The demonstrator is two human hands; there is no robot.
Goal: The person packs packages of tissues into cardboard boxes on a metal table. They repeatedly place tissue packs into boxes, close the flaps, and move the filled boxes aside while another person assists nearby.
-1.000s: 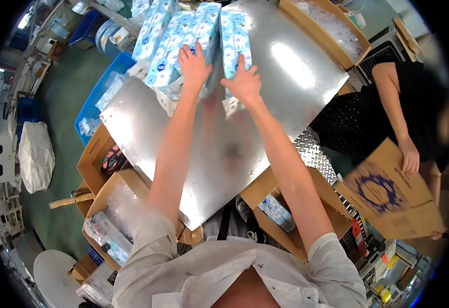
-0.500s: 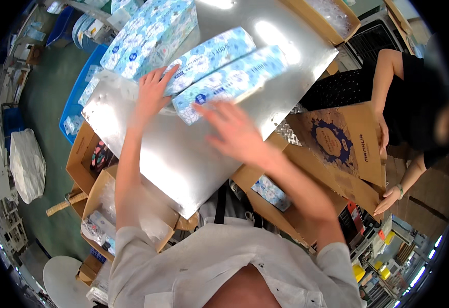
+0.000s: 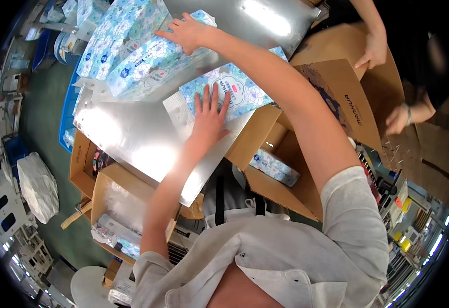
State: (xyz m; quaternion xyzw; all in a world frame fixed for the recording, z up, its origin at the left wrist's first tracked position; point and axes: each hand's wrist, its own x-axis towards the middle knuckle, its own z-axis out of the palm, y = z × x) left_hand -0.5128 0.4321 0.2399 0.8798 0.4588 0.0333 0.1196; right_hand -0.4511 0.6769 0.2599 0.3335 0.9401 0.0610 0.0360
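A: In the head view, where is the flat pack [image 3: 252, 91] placed?

B: It is laid broad face up on the metal bench [image 3: 134, 128], by the right-hand edge, beside an open carton [image 3: 255, 136]. The upright pack [image 3: 147, 59] is stood on edge toward the left-hand edge, among similar packs.

A: And the grip?

B: Nothing is seen to be clasped. The left hand [image 3: 207, 122] is laid on the flat pack with its fingers spread. The right hand [image 3: 188, 35] is splayed over the upright pack's top, near its far end; whether pressure is applied cannot be told.

A: How might they be expected to handle?

B: As soft, fairly light blocks, judging by the smooth printed wrap; some slipping on the polished metal may be expected, and denting if squeezed. The long sides are best held, with both ends supported. The loose wrap end [image 3: 175, 110] is better not pulled, as it could tear.
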